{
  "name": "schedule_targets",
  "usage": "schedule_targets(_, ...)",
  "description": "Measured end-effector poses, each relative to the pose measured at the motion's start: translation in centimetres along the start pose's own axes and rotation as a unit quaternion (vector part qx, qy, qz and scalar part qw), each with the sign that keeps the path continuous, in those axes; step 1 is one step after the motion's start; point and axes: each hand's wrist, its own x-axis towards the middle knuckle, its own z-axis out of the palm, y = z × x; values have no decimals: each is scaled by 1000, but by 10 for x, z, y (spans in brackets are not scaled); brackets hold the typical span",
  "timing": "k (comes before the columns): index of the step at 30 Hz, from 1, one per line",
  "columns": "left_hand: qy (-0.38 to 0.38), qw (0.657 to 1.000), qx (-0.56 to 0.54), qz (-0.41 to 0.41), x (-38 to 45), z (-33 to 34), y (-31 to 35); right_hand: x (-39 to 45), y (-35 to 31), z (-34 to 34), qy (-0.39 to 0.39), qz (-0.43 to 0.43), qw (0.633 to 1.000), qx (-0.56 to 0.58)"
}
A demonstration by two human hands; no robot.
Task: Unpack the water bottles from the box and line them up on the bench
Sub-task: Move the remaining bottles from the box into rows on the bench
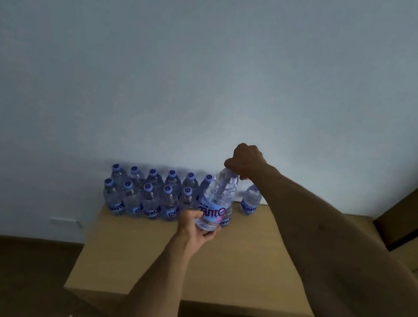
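The person holds 1 clear plastic water bottle with a blue and pink label (215, 204) in both hands, up in the air and tipped a little. The right hand (243, 161) is curled round its top, so the cap is hidden. The left hand (197, 226) cups its bottom, fingers wrapped under it. The step looks like setting this bottle down at the end of the lines. Behind it, 2 lines of clear bottles with purple caps (145, 194) stand by the pale wall (192, 57) on the flat light brown surface (211, 265). 1 more bottle standing alone (250, 200) is off to the right, apart from the rest. The room is dim, so I cannot tell how many bottles are hidden behind the held one. Next, I think the bottle needs to go straight up, then down gently into the gap between the lines and the lone bottle, without bumping any.
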Motion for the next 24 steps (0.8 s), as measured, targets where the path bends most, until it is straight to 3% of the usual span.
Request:
schedule_targets(3,-1,999,29,-42,18,8,-20,10,29,7,-44,21,999,-11)
schedule_targets(6,-11,970,227,-89,37,20,-31,21,60,16,-51,35,997,-43)
schedule_targets(8,-13,903,420,-95,53,32,-33,30,80,25,-54,25,996,-73)
schedule_targets(10,10,839,543,-43,71,43,-33,40,98,36,-52,-9,993,-109)
schedule_targets(12,42,739,671,46,89,51,-29,57,115,46,-48,-45,989,-134)
schedule_targets(13,57,688,719,82,97,52,-27,68,123,50,-50,-55,987,-140)
schedule_targets(15,80,630,762,123,113,52,-25,87,136,58,-61,-63,986,-141)
schedule_targets(17,98,611,773,143,128,52,-23,104,146,71,-80,-68,985,-138)
schedule_targets(24,139,601,765,186,163,78,-19,135,165,126,-144,-99,975,-136)
